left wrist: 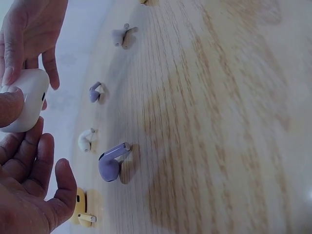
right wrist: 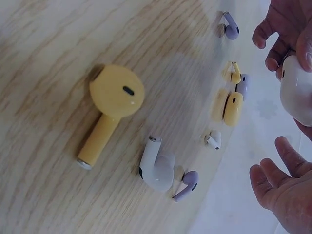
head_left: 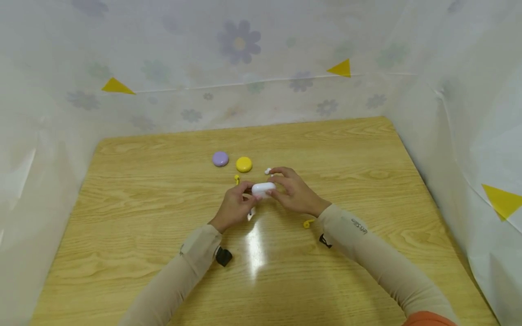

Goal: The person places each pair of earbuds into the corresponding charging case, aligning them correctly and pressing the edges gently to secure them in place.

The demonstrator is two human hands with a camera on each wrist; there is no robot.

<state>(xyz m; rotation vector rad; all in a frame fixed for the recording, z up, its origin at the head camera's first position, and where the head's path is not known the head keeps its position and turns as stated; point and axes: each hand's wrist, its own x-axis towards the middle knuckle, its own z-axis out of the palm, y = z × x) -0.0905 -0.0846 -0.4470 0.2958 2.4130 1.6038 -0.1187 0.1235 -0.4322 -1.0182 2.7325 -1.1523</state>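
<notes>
Both hands hold a white earbud case [head_left: 263,188] above the table, its lid down. My left hand [head_left: 235,206] grips its left end, thumb on the near face and fingers below it, as the left wrist view shows. At the other end, my right hand [head_left: 297,192] pinches the case with its thumb on it, other fingers spread away. A white earbud [head_left: 267,171] lies past the right fingertips. Under the hands are a purple earbud [left wrist: 109,165] and another white earbud [right wrist: 158,168]. Close to the right wrist lies a yellow earbud [right wrist: 117,90].
A purple case [head_left: 220,158] and a yellow case [head_left: 244,164] sit side by side farther back on the wooden table [head_left: 142,194]. Just in front of them is a second yellow earbud [head_left: 237,179]. Flower-printed sheeting [head_left: 253,104] encloses the back and sides.
</notes>
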